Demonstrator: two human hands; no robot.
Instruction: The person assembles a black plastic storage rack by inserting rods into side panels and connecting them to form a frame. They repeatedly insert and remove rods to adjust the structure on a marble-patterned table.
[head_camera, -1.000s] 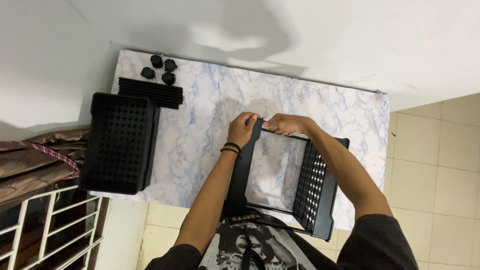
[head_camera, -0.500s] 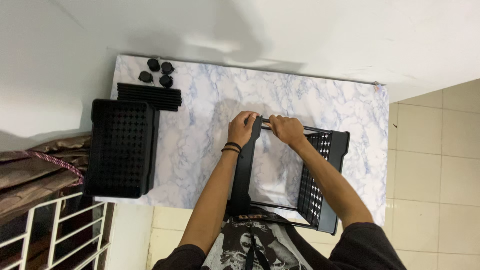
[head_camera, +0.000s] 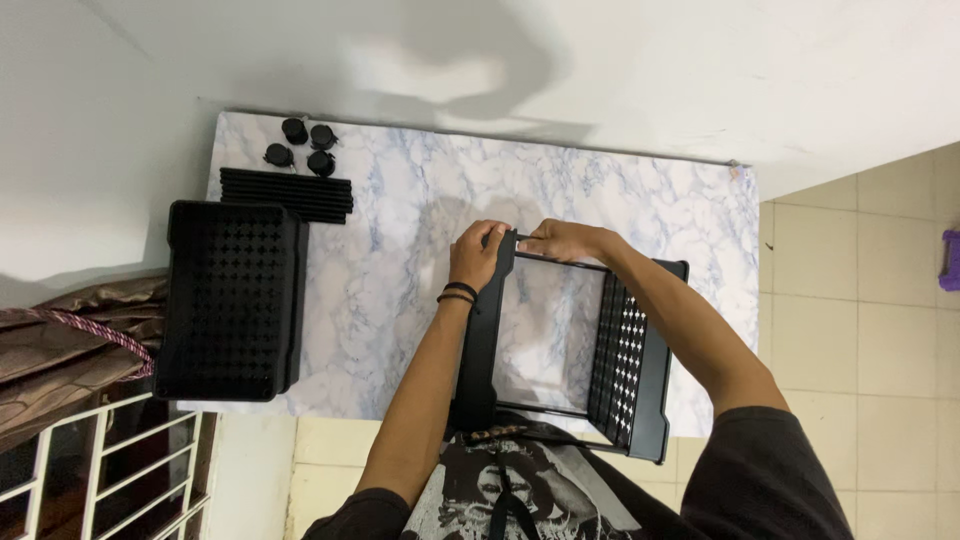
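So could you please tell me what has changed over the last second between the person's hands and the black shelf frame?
The right hand has slid leftward along the thin black rod toward the left hand, and now both grip the far left corner of the black perforated shelf frame. The frame's right panel has shifted slightly. The black perforated basket, black slatted strips and four black caster wheels stayed put on the marble-patterned table.

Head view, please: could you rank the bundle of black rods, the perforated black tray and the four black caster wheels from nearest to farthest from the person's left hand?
From the left hand:
1. Bundle of black rods, to its left.
2. Four black caster wheels, at the table's far left corner.
3. Perforated black tray, at the left edge; nearly level with the wheels, so those two are close.
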